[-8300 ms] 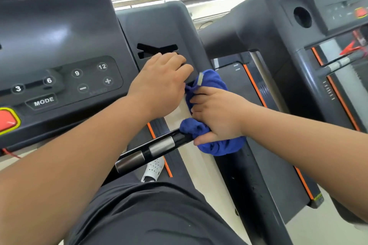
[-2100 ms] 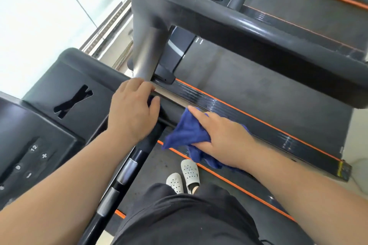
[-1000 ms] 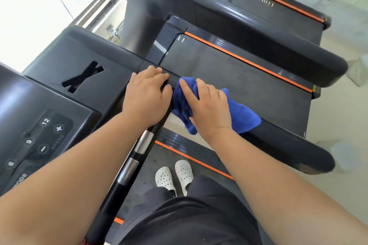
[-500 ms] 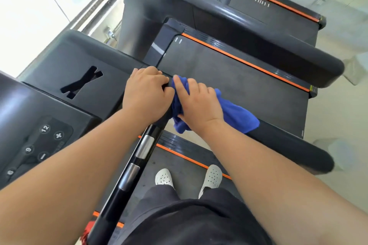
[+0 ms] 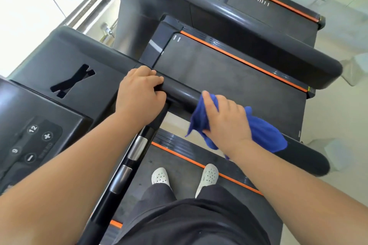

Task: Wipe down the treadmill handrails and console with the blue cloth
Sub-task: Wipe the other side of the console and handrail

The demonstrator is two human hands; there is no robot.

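One left hand (image 5: 139, 95), one right hand (image 5: 227, 123), one blue cloth (image 5: 264, 135), two white shoes (image 5: 160, 176) and two silver plates (image 5: 137, 148) are counted.

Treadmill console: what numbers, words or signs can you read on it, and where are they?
"12": top round button on the console.
"9": lower round button.
"+": plus button.
"−": minus button.
Sideways word beside them: too blurred to read.

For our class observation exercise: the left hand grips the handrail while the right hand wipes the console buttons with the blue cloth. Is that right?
Not quite. The head view shows the right hand holding the blue cloth on the handrail, not the console buttons; the left hand does grip the handrail.
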